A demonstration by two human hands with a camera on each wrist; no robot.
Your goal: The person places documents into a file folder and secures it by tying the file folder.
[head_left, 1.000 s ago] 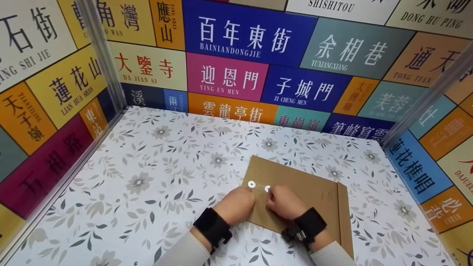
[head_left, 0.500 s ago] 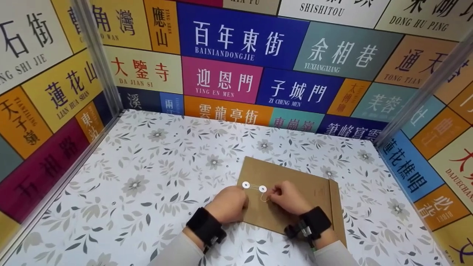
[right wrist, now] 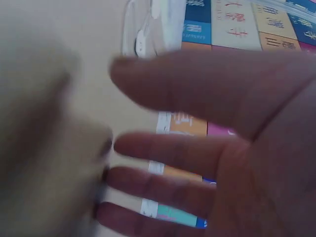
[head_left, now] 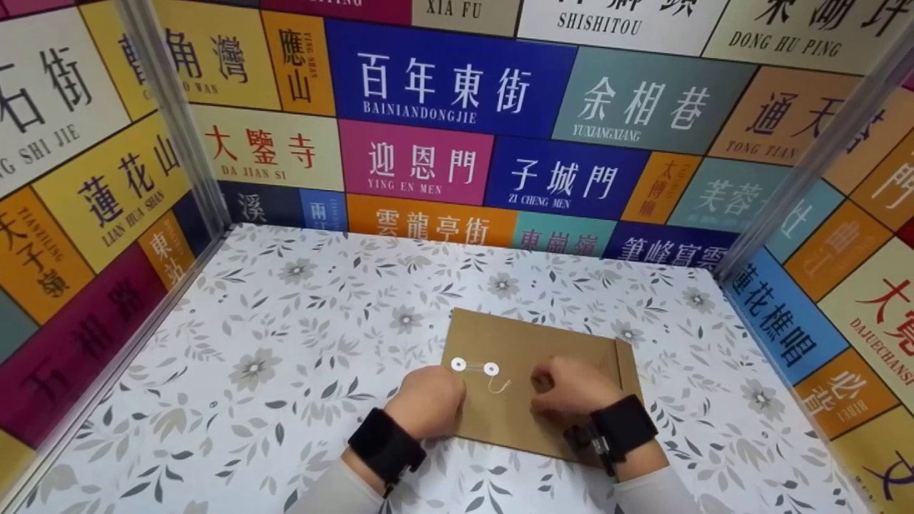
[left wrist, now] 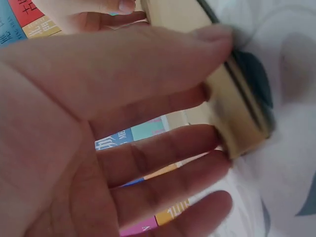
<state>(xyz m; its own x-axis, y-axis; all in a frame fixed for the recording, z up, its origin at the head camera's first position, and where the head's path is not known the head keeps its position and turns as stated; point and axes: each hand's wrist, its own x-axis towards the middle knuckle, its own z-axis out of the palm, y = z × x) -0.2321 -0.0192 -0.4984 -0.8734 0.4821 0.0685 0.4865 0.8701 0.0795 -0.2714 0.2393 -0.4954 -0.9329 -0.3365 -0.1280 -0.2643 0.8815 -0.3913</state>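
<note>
A brown kraft-paper document envelope (head_left: pixel 514 357) lies on the table, its string wound between two white button discs. The loose string end (head_left: pixel 500 385) hangs free beside the right disc. At the envelope's left edge my left hand (head_left: pixel 426 401) grips it; the left wrist view has the thumb and fingertips at the envelope's edge (left wrist: pixel 242 108). Over the right part of the envelope is my right hand (head_left: pixel 578 389), its thumb and fingers apart and bent, holding nothing. In the right wrist view the string and discs (right wrist: pixel 140 42) appear beyond the thumb.
A white tabletop (head_left: pixel 250 307) with a grey floral print spreads around the envelope. Panels with coloured Chinese place-name signs (head_left: pixel 450 78) stand behind it and on both sides. Black straps with cameras (head_left: pixel 387 446) circle both wrists.
My right hand has let go of the string end and moved right, leaving it loose on the envelope. The left hand stays at the left edge. The head view has shifted slightly.
</note>
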